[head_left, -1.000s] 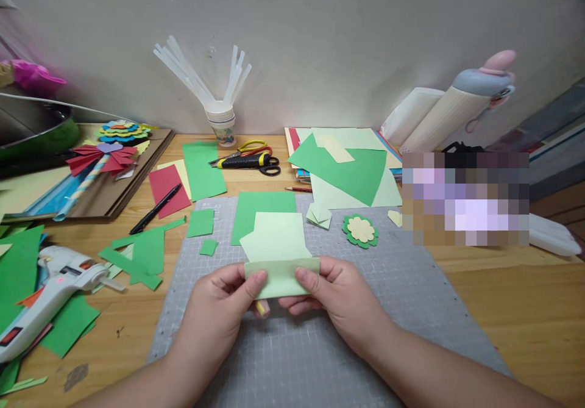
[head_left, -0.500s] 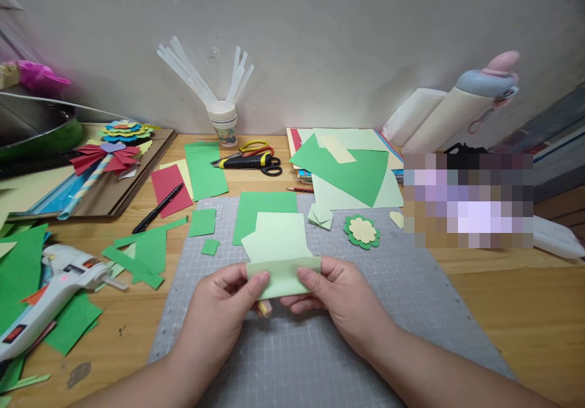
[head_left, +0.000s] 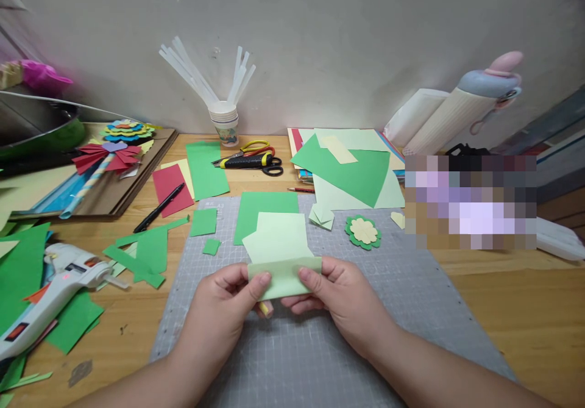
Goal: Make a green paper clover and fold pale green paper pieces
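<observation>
A pale green sheet of paper (head_left: 284,278), with a crease or fold across it, is held level above the grey cutting mat (head_left: 292,359). My left hand (head_left: 228,295) pinches its left end, thumb on top. At the other end my right hand (head_left: 336,289) grips it the same way, fingers underneath. Below my left thumb shows the end of something small and yellowish, too hidden to name. Just beyond the hands lie more pale green paper pieces (head_left: 278,234) over a dark green sheet (head_left: 249,213). A folded pale green piece (head_left: 322,216) and a scalloped paper flower (head_left: 364,231) rest to the right.
On the left lie a white glue gun (head_left: 59,292), green scraps (head_left: 148,252) and a black pen (head_left: 159,207). Farther back are scissors and a cutter (head_left: 244,161), paper cups with straws (head_left: 225,124), and stacked paper (head_left: 351,170). A bottle (head_left: 457,112) leans at the right.
Both hands keep the same hold on the pale green paper. The whole view has shifted very slightly; nothing on the table has moved.
</observation>
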{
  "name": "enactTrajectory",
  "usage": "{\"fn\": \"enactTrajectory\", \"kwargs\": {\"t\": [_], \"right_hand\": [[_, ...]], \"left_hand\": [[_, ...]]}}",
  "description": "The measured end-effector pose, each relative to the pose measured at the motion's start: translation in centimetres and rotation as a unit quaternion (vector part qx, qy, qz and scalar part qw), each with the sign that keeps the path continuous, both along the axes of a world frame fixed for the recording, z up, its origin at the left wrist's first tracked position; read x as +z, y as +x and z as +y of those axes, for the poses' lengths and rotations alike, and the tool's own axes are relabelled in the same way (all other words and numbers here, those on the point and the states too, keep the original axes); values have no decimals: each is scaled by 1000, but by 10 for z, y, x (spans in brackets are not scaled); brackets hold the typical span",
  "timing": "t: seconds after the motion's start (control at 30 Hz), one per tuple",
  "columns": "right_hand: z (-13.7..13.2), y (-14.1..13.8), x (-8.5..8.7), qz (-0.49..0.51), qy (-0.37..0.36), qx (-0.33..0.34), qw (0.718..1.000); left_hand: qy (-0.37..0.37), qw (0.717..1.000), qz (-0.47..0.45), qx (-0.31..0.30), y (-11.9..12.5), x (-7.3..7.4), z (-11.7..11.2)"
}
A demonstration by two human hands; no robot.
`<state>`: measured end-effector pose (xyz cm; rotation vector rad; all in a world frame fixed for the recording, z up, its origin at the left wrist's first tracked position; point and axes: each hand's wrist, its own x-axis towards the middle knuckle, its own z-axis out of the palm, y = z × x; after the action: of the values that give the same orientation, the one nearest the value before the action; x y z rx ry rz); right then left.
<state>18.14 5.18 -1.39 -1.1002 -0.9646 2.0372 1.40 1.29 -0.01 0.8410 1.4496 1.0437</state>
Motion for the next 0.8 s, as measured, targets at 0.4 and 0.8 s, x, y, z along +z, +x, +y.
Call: {"fn": "enactTrajectory", "kwargs": {"t": [0.4,0.8], "right_hand": [[1,-1,3,-18,-6,0,1000],[0,-1,3,-20,-5,4,1000]], "left_hand": [[-5,1000,1,10,1,1,1],[-1,1000,-7,-3,1,1,0]]}}
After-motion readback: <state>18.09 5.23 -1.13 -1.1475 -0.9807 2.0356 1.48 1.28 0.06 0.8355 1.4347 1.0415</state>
